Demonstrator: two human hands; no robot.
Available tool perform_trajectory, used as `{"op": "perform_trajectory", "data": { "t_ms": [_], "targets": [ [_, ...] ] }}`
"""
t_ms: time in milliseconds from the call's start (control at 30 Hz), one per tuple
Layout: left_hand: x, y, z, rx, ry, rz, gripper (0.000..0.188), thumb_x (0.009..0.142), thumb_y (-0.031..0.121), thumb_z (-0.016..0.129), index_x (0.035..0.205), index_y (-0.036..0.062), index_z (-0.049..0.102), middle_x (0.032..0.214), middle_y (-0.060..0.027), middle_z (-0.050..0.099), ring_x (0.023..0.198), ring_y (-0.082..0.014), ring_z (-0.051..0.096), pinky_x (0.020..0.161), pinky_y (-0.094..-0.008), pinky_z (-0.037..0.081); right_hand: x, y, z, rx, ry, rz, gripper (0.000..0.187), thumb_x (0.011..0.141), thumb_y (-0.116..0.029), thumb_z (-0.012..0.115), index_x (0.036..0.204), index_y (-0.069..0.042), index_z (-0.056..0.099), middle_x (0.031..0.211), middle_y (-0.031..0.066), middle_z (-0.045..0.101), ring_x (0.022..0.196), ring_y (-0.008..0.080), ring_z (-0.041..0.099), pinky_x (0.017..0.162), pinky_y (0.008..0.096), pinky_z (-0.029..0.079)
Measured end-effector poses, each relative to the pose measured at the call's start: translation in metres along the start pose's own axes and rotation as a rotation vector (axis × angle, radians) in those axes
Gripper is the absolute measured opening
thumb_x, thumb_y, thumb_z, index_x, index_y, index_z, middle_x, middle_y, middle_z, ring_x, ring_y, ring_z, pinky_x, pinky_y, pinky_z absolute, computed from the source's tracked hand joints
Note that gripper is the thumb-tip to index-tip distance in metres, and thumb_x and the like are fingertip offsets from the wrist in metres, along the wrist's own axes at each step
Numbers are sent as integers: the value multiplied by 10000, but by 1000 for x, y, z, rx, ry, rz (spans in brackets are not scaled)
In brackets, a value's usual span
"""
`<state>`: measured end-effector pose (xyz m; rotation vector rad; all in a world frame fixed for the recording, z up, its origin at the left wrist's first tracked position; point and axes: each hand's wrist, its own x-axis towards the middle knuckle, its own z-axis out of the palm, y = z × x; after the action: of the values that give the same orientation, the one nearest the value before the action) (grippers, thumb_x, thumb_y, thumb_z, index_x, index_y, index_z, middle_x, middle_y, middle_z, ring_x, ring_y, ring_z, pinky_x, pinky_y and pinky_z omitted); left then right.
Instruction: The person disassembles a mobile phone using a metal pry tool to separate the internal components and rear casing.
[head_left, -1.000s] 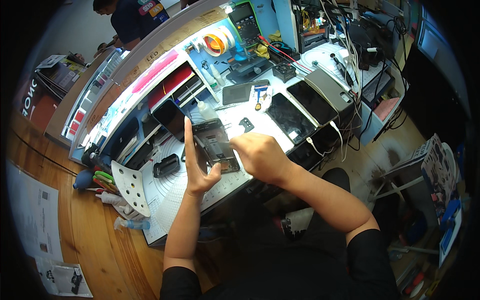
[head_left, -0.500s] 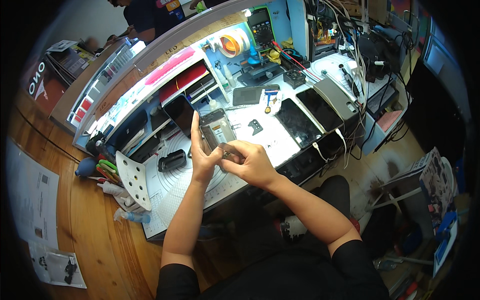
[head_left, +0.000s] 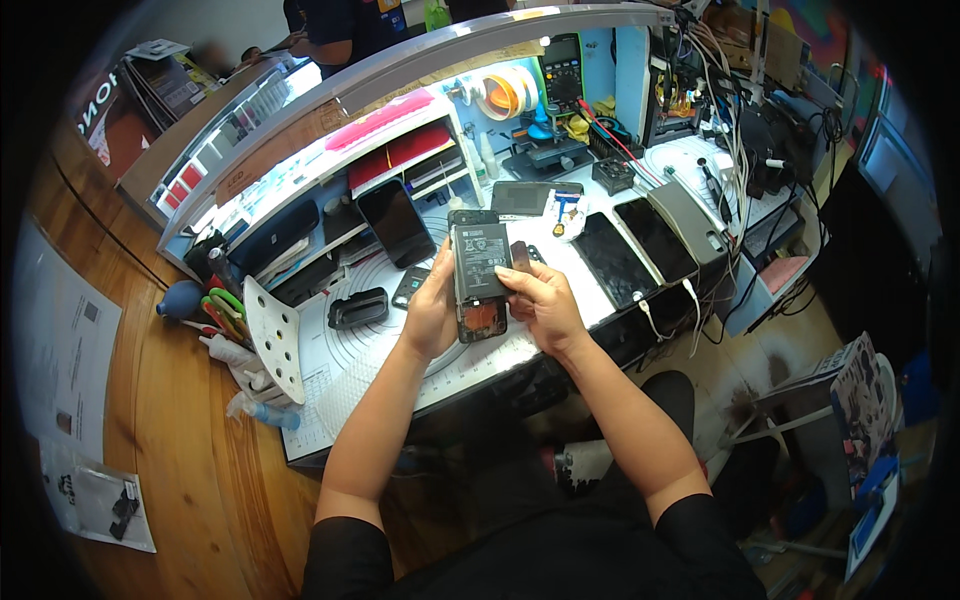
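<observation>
An opened phone (head_left: 482, 322), with its inner side bared at the lower end, is held upright over the bench. My left hand (head_left: 432, 312) is closed round its left edge. A black phone battery (head_left: 482, 262) lies over the phone's middle; whether it is loose I cannot tell. My right hand (head_left: 545, 305) is closed at the battery's right edge, thumb on its face. A dark, flat piece (head_left: 520, 254) shows beside that hand's fingers, its kind unclear. Left of my left hand, a small dark part (head_left: 411, 287) lies on the white mat.
A dark-screened phone (head_left: 397, 224) leans by the shelf. Two phones (head_left: 612, 258) (head_left: 655, 238) lie at right, near white cables (head_left: 645, 318). A black case-like holder (head_left: 358, 309) rests at left. A multimeter (head_left: 563, 72) stands at the back; a perforated white holder (head_left: 275, 335) is at far left.
Both hands have tilted the phone; the black battery now shows over it. My right hand has moved from below the phone to its right edge. The view has shifted slightly.
</observation>
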<state>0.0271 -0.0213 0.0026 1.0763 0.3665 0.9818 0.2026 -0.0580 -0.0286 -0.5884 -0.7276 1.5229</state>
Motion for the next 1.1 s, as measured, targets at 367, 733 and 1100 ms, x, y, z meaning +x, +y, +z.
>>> {"op": "perform_trajectory", "data": {
  "t_ms": [367,733,1100],
  "targets": [
    [-4,12,-11,-82,49,7,489,1130,426,345,1474,90,434,1220,-164,670,974,-285,714,834,-413,610,-13,-30,0,177,-15,50,109,975,-135,676,934,-43,636,668,-14,539,492,62,365,482,243,294],
    [-3,43,-32,-226,122,369,680,1113,494,332,1526,-38,422,1442,-246,559,1015,-324,680,850,-426,616,-6,-59,-17,-506,213,-14,220,985,-240,729,859,-96,621,688,-62,532,471,-16,325,433,188,226],
    [-5,49,-49,-303,152,462,675,1110,490,350,1533,-30,425,1436,-270,570,1086,-358,700,893,-446,634,55,10,35,-1108,-43,187,383,921,-314,781,985,60,732,831,148,732,774,220,704,719,391,536]
  ]
}}
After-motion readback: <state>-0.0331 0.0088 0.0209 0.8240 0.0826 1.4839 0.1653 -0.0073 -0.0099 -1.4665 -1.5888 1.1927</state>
